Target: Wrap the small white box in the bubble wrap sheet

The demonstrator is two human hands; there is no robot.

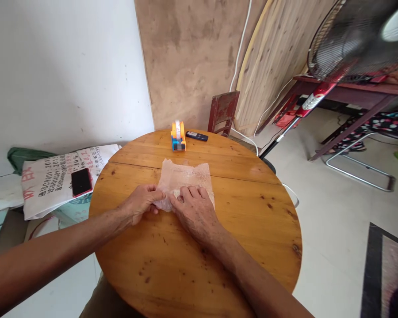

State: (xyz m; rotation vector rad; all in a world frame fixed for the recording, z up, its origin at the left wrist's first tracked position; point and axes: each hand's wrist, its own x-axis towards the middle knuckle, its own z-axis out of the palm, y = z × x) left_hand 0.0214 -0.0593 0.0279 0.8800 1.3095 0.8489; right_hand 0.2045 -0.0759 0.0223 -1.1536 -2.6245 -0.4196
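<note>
Head view showed you working at a round wooden desk (252,207), with a bubble-wrap sheet (192,173) lying before you, slightly beyond the middle. Your left hand (142,201) grasped the near left corner of the sheet between thumb and fingers. Your right hand (197,214) lay across the near right part with its fingers curled onto the plastic; whether they pinched it or only pressed, you could not tell from this view. Something pale showed between the hands, too hidden to identify.

As a judgement, you were at an early stage. The near edge was bunched up under your fingers, while the far part lay spread and flat, its top edge uneven. Most of the sheet was not folded, and no tape could be made out on it. The tape dispenser (178,138) stood upright past the sheet, touched by neither hand, with a dark handheld device (197,136) just beside it.

Those two things sat near the far rim, so a push forward had little margin there. Your left forearm crossed the left rim, and the sheet lay well inside every edge. Your widest room for moving ran rightward, over bare wood towards the right rim; more wood lay between your forearms, on the near side.
</note>
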